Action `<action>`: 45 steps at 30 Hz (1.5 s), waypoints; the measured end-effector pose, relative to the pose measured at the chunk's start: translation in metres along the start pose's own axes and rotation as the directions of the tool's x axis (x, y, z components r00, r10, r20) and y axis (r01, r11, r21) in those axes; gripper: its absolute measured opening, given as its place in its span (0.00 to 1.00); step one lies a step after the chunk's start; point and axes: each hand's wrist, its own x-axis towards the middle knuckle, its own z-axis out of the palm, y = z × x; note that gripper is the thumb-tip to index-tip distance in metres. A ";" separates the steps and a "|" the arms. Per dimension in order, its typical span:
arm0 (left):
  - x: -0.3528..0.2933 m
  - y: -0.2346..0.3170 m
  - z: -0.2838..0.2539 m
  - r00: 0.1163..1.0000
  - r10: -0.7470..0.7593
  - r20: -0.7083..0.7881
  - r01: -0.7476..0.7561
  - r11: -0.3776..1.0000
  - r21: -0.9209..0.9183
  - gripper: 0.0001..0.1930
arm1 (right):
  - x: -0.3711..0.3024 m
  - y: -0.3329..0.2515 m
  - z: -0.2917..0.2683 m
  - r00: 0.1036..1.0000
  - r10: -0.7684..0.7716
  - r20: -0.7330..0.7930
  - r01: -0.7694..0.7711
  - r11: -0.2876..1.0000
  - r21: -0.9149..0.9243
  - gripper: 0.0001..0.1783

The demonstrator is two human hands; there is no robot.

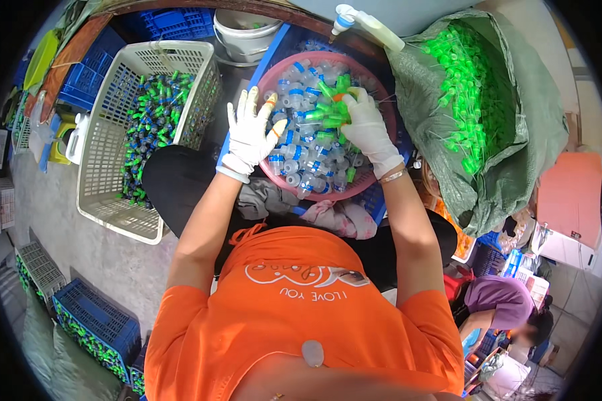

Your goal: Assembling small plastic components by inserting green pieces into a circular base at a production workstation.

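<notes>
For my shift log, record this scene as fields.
Left grip: white-gloved, open, spread at the left rim of the pink tub
Right grip: white-gloved, at green pieces in the tub; closed or not, unclear
Tub: clear pieces with blue bands, plus the green ones
Left of tub: pale basket of mixed green, blue and dark pieces
Right of tub: grey-green sack of bright green pieces
Lower right: person in purple

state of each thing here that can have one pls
left hand, gloved, open, fingers spread
right hand, gloved, curled over green pieces
pink basin, filled with translucent plastic pieces
green woven sack, mouth open
white lattice crate, uncovered, partly filled
white bucket, upright
blue lower-left crate, loaded
</notes>
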 end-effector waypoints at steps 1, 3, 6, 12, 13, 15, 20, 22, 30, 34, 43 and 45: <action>0.002 0.001 -0.002 1.000 -0.001 0.007 0.001 1.000 0.007 0.30 | -0.002 -0.003 -0.002 1.000 -0.004 0.008 0.004 1.000 -0.004 0.33; 0.006 0.005 -0.007 0.999 -0.026 0.026 0.027 0.998 -0.062 0.30 | -0.007 -0.007 -0.008 1.000 -0.011 -0.005 0.011 1.000 -0.017 0.35; 0.017 0.012 -0.014 0.999 -0.008 0.051 0.014 0.993 -0.119 0.29 | -0.014 -0.014 -0.018 0.999 -0.025 -0.037 0.023 0.998 -0.052 0.38; 0.046 0.020 -0.013 0.987 0.142 0.070 -0.134 0.985 -0.113 0.27 | -0.010 -0.001 -0.037 0.988 -0.116 -0.098 0.129 0.981 0.143 0.31; 0.050 0.018 -0.009 0.987 0.142 0.073 -0.134 0.985 -0.109 0.27 | -0.005 0.002 -0.038 0.982 -0.139 -0.129 0.166 0.959 0.231 0.28; 0.057 0.012 0.004 0.973 0.227 0.048 -0.220 0.969 -0.112 0.24 | 0.008 -0.002 -0.036 0.987 -0.091 -0.129 0.112 0.979 0.169 0.26; 0.066 0.019 -0.002 0.968 0.223 0.113 -0.191 0.953 -0.236 0.20 | 0.042 -0.017 -0.013 0.980 -0.051 -0.194 0.042 0.998 -0.053 0.18; 0.069 0.016 -0.006 0.964 0.245 0.103 -0.214 0.946 -0.244 0.20 | 0.047 -0.021 -0.007 0.972 -0.089 -0.219 0.069 0.993 -0.095 0.16; 0.080 0.032 -0.012 0.973 0.029 0.227 0.147 0.681 -0.717 0.16 | 0.040 -0.024 -0.006 0.986 -0.140 -0.093 0.125 0.981 -0.150 0.15; 0.077 0.034 -0.009 0.961 -0.101 0.257 0.268 0.563 -0.782 0.14 | 0.043 -0.026 -0.004 0.994 -0.039 -0.102 0.034 0.998 -0.056 0.14; 0.059 0.026 -0.012 0.901 -0.262 0.346 0.427 0.382 -0.820 0.17 | 0.049 -0.032 -0.007 0.998 -0.043 -0.053 0.037 0.994 -0.099 0.12; 0.057 0.026 -0.020 0.908 -0.257 0.330 0.412 0.413 -0.812 0.18 | 0.043 -0.032 -0.014 0.982 -0.110 -0.155 0.109 0.994 -0.017 0.12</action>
